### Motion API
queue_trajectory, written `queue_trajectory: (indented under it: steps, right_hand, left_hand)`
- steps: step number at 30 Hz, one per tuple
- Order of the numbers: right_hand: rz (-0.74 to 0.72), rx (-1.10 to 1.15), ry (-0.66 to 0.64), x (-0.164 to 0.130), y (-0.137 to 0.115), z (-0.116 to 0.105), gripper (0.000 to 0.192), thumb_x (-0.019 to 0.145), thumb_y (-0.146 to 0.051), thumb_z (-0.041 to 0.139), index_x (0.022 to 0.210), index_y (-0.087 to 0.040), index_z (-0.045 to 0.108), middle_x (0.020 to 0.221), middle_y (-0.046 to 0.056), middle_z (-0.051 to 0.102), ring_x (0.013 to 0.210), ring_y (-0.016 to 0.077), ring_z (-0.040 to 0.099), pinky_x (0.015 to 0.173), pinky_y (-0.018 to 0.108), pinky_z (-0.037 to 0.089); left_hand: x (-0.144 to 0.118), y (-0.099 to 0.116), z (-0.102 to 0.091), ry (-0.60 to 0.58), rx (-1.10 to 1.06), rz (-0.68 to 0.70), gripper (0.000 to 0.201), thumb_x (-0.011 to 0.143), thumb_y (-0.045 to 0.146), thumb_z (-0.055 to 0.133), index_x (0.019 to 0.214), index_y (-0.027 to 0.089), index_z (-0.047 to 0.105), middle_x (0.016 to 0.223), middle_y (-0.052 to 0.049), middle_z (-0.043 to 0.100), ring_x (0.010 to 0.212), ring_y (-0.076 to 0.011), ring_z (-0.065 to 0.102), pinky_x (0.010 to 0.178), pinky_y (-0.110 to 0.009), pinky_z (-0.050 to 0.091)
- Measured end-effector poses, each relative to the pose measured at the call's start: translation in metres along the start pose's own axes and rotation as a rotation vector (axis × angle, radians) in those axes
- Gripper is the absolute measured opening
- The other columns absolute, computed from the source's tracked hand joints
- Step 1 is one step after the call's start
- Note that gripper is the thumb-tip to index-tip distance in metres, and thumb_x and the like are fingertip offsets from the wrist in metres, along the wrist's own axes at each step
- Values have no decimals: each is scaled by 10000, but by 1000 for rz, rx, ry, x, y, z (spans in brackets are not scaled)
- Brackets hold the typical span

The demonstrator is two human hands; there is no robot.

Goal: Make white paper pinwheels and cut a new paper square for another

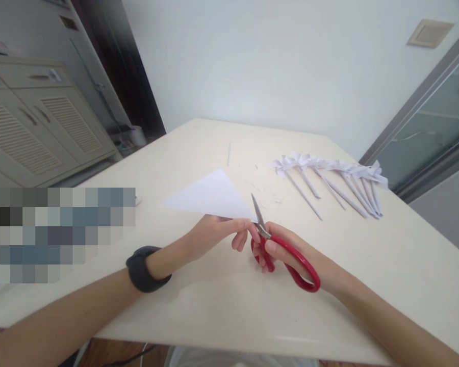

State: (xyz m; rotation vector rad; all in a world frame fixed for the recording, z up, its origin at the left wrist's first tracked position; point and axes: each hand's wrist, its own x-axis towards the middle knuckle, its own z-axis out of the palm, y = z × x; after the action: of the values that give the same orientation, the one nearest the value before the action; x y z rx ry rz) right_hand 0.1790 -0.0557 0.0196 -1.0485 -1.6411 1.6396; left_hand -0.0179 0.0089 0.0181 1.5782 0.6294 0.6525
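From my distant seat, taking the hands as the clock's centre, I see a smooth cream table [199, 311] whose near edge lies at six o'clock. At eight o'clock a matte black wristband [147, 269] circles the left wrist. The right hand [277, 247] has its fingers curled around steel-bladed scissors with red looped handles [298, 259]; the handles stand apart, one blade points toward eleven, and the other is mostly hidden. The left hand [229, 232] is closed in a pinch, its thumb over the near right corner of a white triangular paper sheet [214, 196], which spreads toward ten. The left fingertips sit right beside the blades, so I judge a slip could nick skin; a loose pinch could let the paper twist and the cut wander. Beyond, white paper slivers [268, 191] lie toward one, and a row of white rolled-paper stems with ruffled tops [331, 165] toward two.
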Motion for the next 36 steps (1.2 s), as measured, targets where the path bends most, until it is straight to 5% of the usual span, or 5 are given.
queue_trajectory:
  steps: [36]
  right_hand:
    - [6, -110, 42, 2, 3, 0, 262, 874, -446, 452, 820, -193, 414, 769, 21, 560, 726, 153, 556, 709, 324, 425]
  left_hand:
    - [-2, 7, 7, 67, 91, -93, 295, 833, 229, 430, 663, 180, 666, 471, 40, 458, 561, -121, 510, 665, -257, 423]
